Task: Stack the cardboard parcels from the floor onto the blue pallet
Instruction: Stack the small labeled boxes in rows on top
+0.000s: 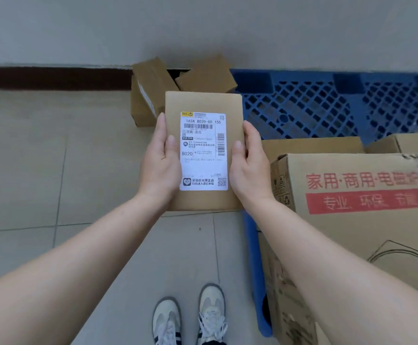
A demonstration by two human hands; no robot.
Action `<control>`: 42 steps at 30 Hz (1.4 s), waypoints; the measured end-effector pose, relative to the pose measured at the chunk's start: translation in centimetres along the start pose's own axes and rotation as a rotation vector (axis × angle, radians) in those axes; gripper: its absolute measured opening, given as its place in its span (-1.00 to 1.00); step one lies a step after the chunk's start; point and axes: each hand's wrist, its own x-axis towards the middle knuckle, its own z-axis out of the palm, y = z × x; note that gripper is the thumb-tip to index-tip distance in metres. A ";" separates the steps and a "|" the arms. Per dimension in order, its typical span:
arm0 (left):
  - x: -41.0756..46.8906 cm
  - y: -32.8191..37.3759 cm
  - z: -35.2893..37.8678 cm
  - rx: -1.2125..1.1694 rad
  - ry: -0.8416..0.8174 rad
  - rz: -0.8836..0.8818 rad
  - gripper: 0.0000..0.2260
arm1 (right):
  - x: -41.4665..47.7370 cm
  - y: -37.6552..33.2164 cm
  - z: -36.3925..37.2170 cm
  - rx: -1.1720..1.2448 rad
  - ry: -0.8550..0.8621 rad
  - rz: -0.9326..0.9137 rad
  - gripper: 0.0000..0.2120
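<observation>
A flat cardboard parcel (pixel 203 103) with a white shipping label is held up in front of me, above the floor. My left hand (pixel 159 165) grips its left edge and my right hand (pixel 249 168) grips its right edge, thumbs on top. The blue pallet (pixel 327 105) lies to the right against the wall. On its near part stands a large cardboard box with red print (pixel 357 215), with two more boxes (pixel 310 145) behind it. Two small parcels (pixel 150 88) lie on the floor by the wall, beyond the held parcel.
Grey floor tiles (pixel 53 158) spread to the left. A pale wall with a dark skirting board (pixel 53 78) runs along the back. My two shoes (pixel 190 317) stand at the bottom, close to the pallet's near left corner.
</observation>
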 end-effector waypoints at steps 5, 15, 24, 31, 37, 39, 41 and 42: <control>-2.6 6.8 2.1 -0.095 -0.026 0.014 -0.58 | -0.8 -4.2 -6.8 0.039 0.054 -0.019 -0.58; -8.9 14.5 9.4 -0.079 -0.098 0.114 -0.58 | -3.0 -4.5 -18.6 0.010 0.158 -0.057 -0.58; -17.6 17.9 20.4 -0.087 -0.239 0.102 -0.56 | -6.8 -0.5 -31.9 -0.044 0.275 0.009 -0.59; -23.8 21.8 28.3 -0.111 -0.343 0.132 -0.53 | -9.1 1.4 -42.5 -0.070 0.343 0.047 -0.60; -29.5 23.4 33.8 -0.043 -0.411 0.133 -0.49 | -11.6 4.4 -49.7 -0.055 0.384 0.061 -0.61; -31.3 23.5 35.4 -0.030 -0.438 0.132 -0.48 | -12.6 5.5 -51.7 -0.065 0.401 0.070 -0.61; -33.0 23.4 36.9 -0.016 -0.472 0.126 -0.46 | -13.5 6.8 -53.4 -0.068 0.408 0.097 -0.62; -33.9 23.4 37.6 -0.010 -0.489 0.124 -0.46 | -14.0 7.5 -54.3 -0.060 0.414 0.113 -0.62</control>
